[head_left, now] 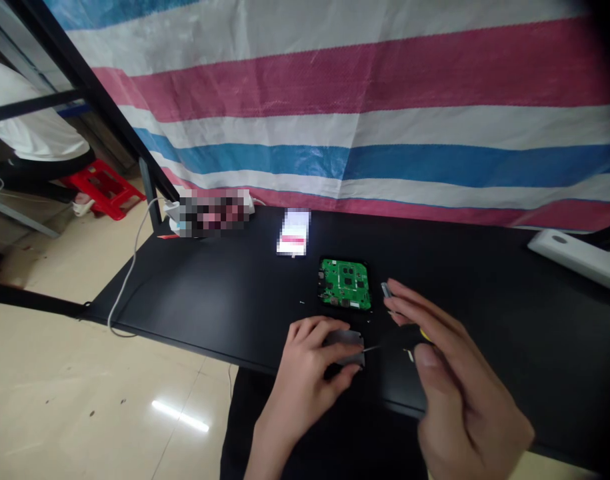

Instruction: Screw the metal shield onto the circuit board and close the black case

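My left hand (312, 357) is closed on a flat grey metal plate (352, 339) near the table's front edge, its fingers over the top and its thumb along the near side. In my right hand (455, 360) is a screwdriver (405, 337) with a dark handle and a bit of yellow, held between thumb and fingers. Its thin shaft points left and reaches the plate's right edge. Just behind the plate lies a green circuit board (349, 280) in a shallow black case. A small silvery piece (385, 289) shows by my right fingertips, partly hidden.
Tiny screws (302, 303) lie on the black table (225, 287). A lit phone (293, 232) lies behind the board. A power strip (245, 200) and cable are at back left, a white device (575, 257) at right. A person in white sits beyond, on a red stool (105, 187).
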Demonstrator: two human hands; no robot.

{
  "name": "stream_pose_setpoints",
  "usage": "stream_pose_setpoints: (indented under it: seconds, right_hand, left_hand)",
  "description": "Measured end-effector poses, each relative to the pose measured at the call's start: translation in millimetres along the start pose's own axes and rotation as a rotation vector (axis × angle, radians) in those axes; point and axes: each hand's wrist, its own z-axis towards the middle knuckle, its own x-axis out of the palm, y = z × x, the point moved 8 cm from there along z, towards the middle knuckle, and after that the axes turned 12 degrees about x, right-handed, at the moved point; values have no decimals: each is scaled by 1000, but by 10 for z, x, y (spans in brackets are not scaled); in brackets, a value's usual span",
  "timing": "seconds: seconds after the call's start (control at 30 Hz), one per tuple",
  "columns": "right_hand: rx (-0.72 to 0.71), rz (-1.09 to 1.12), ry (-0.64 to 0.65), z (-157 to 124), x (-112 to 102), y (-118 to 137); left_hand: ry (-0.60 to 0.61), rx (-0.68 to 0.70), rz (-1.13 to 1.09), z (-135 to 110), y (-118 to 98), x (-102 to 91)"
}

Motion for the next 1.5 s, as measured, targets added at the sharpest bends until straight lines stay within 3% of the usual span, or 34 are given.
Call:
stream_pose_setpoints:
  seconds: [0.07,0.17,0.27,0.43,0.53,0.67,0.8,1.0,1.23,1.4,1.5]
  right_hand:
    - [-33,-48,-7,-10,2,30]
    - [-85,-137,-122,-25,-34,48]
    - [-64,-173,-187,-26,-58,14]
    - [66,42,-68,-24,-61,2]
    - [110,32,-68,-30,-70,26]
    - [-14,-100,-149,-31,-75,66]
    - [-20,-181,-242,-35,-118,20]
    - [-11,-59,17,-20,-22,73]
    - [-49,-255,-196,-13,-63,86]
    - [-48,-165,-21,2,45,133]
    - [-89,-167,13,3,64,199]
  left_hand:
    - [-7,2,-3,-4,2,-2]
    - [-2,4,0,-7,9,3]
    - [3,8,3,-4,5,3]
    - [5,8,14,-2,-9,1]
    - [2,12,18,-7,-7,5]
    - [8,4,21,-22,19,19]
    - [11,1,4,-15,21,15]
    - [5,2,4,-3,-4,2]
    - [-6,20,-1,-9,2,-4]
    - [-1,17,2,-10,-10,-11]
    - [-4,19,8,-16,-12,-10]
